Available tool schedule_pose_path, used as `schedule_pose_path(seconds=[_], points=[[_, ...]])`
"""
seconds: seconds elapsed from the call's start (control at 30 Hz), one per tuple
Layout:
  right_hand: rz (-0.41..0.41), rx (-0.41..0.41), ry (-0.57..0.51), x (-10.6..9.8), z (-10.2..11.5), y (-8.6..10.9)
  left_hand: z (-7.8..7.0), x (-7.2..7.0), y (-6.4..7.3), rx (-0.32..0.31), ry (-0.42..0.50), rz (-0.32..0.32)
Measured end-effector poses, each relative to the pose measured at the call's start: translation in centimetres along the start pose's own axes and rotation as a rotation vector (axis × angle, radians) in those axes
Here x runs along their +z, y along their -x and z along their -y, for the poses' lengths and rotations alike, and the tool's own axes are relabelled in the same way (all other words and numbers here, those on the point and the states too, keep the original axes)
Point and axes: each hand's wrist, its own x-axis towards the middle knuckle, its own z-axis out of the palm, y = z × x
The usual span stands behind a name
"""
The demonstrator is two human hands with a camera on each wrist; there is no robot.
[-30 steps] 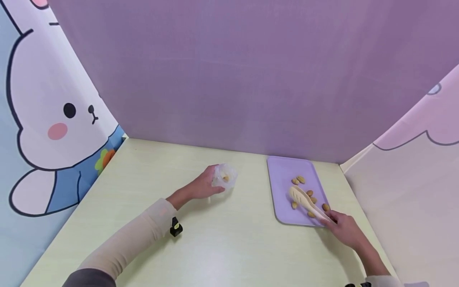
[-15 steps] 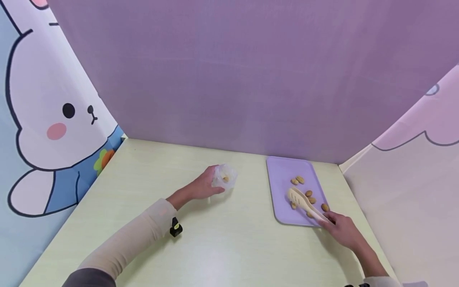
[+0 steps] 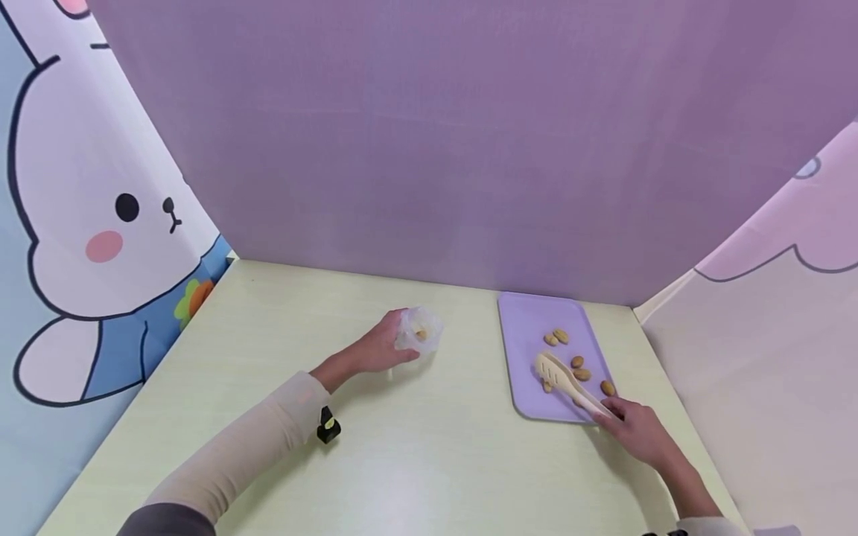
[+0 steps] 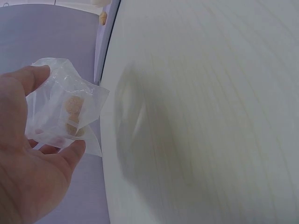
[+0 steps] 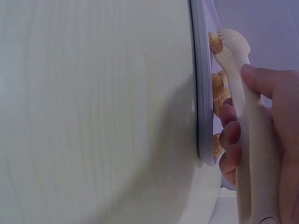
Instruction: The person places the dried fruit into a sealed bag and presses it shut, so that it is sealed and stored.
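My left hand (image 3: 382, 345) grips a clear plastic bag (image 3: 432, 341) by its side, its mouth spread wide. Tan nuts (image 4: 73, 112) show through the plastic in the left wrist view. Cream-coloured plastic tongs (image 3: 566, 380) are held in my right hand (image 3: 637, 432), thumb on one arm and fingers curled round the other. The slotted tips hang low over the purple tray (image 3: 526, 316), overlapping a nut (image 3: 547, 387) near its left side. In the right wrist view a nut (image 5: 215, 43) lies right beside the tong tips.
Several brown nuts (image 3: 582, 374) lie scattered across the tray, with a pair (image 3: 555, 337) farther back. The pale wooden table (image 3: 429, 447) meets a purple backdrop (image 3: 429, 186) behind. A fabric panel with a rabbit print (image 3: 100, 223) stands at the left.
The tongs and my right hand have shifted slightly left over the tray, the tips now nearer the left-hand nut. My left hand and the bag have stayed nearly still.
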Motion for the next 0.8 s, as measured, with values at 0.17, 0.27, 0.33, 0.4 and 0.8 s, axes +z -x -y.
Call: schedule_pose_path(seconds=[0.17, 0.27, 0.33, 0.4, 0.8], points=[[-0.006, -0.007, 0.009, 0.20, 0.21, 0.17, -0.09, 0.05, 0.09, -0.002, 0.009, 0.002], [-0.017, -0.012, 0.015, 0.23, 0.36, 0.15, -0.11, 0.08, 0.05, -0.006, 0.013, 0.002], [-0.015, -0.012, 0.011, 0.26, 0.41, 0.15, -0.04, 0.10, -0.02, -0.006, 0.015, 0.002], [-0.014, -0.010, 0.010, 0.34, 0.38, 0.16, 0.03, 0.12, -0.06, -0.006, 0.013, 0.003], [-0.037, -0.024, 0.035, 0.23, 0.44, -0.39, 0.10, 0.10, -0.01, 0.011, 0.006, -0.002]])
